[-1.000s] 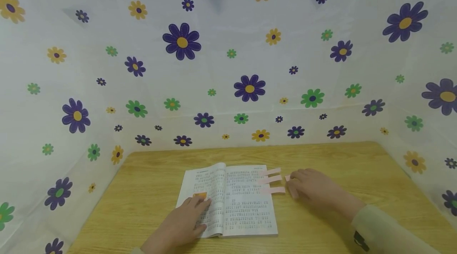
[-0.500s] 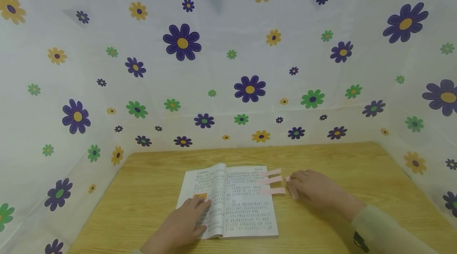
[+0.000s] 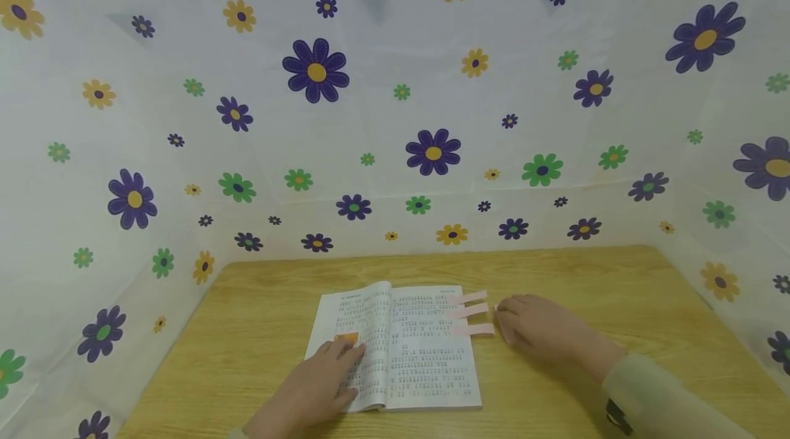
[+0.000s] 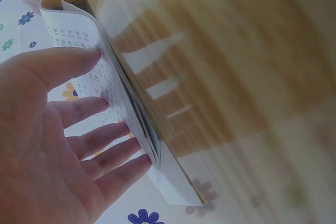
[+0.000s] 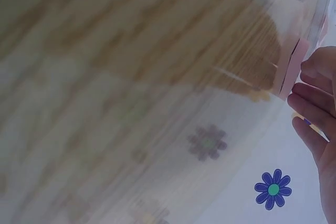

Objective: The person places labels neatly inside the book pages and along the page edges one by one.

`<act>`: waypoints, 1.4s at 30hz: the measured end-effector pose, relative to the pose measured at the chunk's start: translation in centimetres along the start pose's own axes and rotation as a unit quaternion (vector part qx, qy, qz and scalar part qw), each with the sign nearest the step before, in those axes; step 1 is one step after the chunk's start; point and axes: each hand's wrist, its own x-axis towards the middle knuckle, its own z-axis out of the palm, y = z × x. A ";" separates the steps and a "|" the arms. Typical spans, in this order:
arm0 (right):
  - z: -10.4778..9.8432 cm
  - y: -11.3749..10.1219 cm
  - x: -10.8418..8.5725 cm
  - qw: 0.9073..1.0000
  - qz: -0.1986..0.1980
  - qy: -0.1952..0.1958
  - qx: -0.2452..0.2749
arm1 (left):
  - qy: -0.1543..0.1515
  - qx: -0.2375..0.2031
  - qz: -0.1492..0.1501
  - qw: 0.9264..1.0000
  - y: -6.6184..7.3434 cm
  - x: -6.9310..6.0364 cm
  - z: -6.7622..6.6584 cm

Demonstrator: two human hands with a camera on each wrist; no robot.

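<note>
An open book (image 3: 432, 370) with printed text lies on the wooden table. Across its left page rests my left hand (image 3: 311, 384), fingers spread and loosely extended; the left wrist view shows the fingertips on the paper (image 4: 79, 35). A small orange patch (image 3: 345, 337) shows at these fingertips; whether it is printed or stuck on, I cannot tell. Several pink paper strips (image 3: 474, 311) stick out from the right page's edge. Just right of them, my right hand (image 3: 543, 329) pinches a pink sticky-note pad (image 5: 294, 64) lying on the table, mostly hidden in the head view.
The wooden table (image 3: 265, 302) stretches out around the book. White flower-printed sheeting (image 3: 370, 116) stands behind the table and along both sides. A dark piece (image 3: 617, 417) sits on the right sleeve.
My right hand has shifted very slightly to the right, and less of the pink pad shows. The left hand and the book stay in place.
</note>
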 end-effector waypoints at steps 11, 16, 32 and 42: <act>0.1 -0.2 0.1 1.000 0.017 -0.007 0.018 | -0.009 0.001 -0.010 1.000 0.0 0.1 0.0; 0.5 -0.1 0.1 0.999 0.034 0.000 0.036 | -0.005 0.003 -0.009 1.000 -0.1 0.1 0.2; 0.5 0.5 -0.2 0.998 0.035 0.014 0.054 | -0.009 0.003 -0.007 1.000 -0.1 0.1 0.2; 0.0 0.3 -0.2 0.997 0.041 0.007 0.059 | -0.004 -0.003 -0.006 1.000 0.0 0.1 0.1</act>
